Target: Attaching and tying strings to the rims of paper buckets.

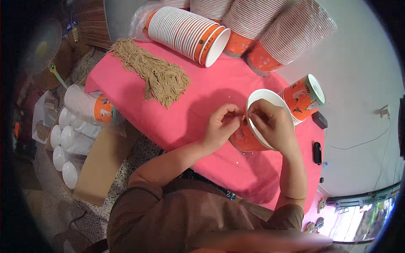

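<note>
An orange paper bucket (pixel 247 142) with a white rim and white inside stands tilted on the pink-covered table in front of me. At the left side of its rim, my left hand (pixel 220 128) is closed in a pinch, thumb against fingers. My right hand (pixel 274 125) reaches over the bucket's mouth, its fingers pinched close to the left fingertips. Between the two sets of fingertips is something tiny, too small to make out. Left of the hands, a bundle of tan cords (pixel 162 80) lies across the table.
A stack of buckets (pixel 181 36) lies at the back, beside plastic-wrapped stacks (pixel 291 36). Another orange bucket stack (pixel 301 98) sits close on the right, near a small black box (pixel 319 120). Left, below the table, a cardboard box (pixel 99 166) holds wrapped white buckets.
</note>
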Tool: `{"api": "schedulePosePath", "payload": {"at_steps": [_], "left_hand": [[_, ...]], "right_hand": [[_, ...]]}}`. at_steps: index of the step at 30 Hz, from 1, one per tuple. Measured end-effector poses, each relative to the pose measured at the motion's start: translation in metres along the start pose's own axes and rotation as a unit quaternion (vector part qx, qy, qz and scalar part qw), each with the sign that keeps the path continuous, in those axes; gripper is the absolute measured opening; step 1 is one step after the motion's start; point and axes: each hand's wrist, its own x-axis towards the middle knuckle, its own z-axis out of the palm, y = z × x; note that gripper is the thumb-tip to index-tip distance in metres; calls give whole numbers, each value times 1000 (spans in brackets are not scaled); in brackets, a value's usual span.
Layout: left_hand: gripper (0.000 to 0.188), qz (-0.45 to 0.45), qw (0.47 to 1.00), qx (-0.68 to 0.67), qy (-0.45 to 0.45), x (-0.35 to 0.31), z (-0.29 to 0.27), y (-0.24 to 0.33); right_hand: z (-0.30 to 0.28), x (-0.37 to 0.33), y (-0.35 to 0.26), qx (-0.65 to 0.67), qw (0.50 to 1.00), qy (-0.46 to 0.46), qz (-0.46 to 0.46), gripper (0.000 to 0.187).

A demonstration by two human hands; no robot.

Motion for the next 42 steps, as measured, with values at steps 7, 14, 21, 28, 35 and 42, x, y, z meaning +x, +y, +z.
{"api": "schedulePosePath", "payload": {"at_steps": [7,14,21,28,35,42], "left_hand": [[14,96,992,76,19,8,11,11],[11,53,995,73,32,4,9,-4],[12,32,998,-24,45,-2,12,-12],[14,3,987,-140,75,-4,24,-21],[18,-57,997,-48,17,2,19,-8],[14,-37,998,-51,28,5,21,-10]], "right_hand": [[-3,4,3,-53,998,-6,-21,12],[-4,12,5,-151,980,-18,-128,10],[1,17,8,-213,942,-9,-259,18],[2,23,4,-248,922,10,-298,19],[-11,21,17,-262,945,-40,-189,15],[-8,18,19,-220,953,-13,-207,16]]}}
